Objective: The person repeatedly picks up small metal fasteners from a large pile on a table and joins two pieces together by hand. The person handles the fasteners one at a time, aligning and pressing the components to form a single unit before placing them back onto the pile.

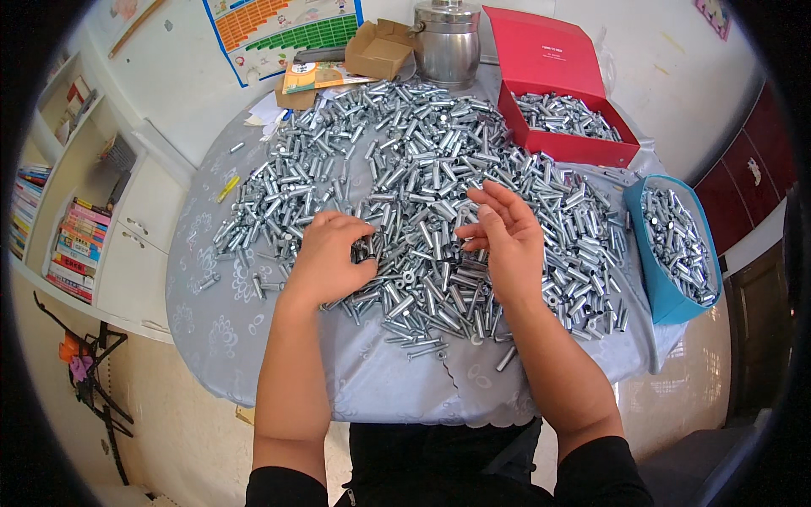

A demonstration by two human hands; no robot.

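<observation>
A broad heap of shiny metal bolts and sleeves (422, 291), with some washers among them, covers the middle of the table. My left hand (325, 260) is over the heap's near left side, thumb and fingers curved apart. Some metal parts show in the gap between them; no grip on any shows. To the right, my right hand (514, 245) hovers over the heap with its fingers spread and partly bent. Nothing can be seen held in it, though its fingertips are close to the parts behind them.
A red box (583, 150) full of metal parts stands at the far right, lid up. At the right edge is a blue fabric bin (667, 296), also filled. Behind the heap are a steel pot (448, 46), a cardboard box (378, 52) and a yellow marker (228, 188) lies left.
</observation>
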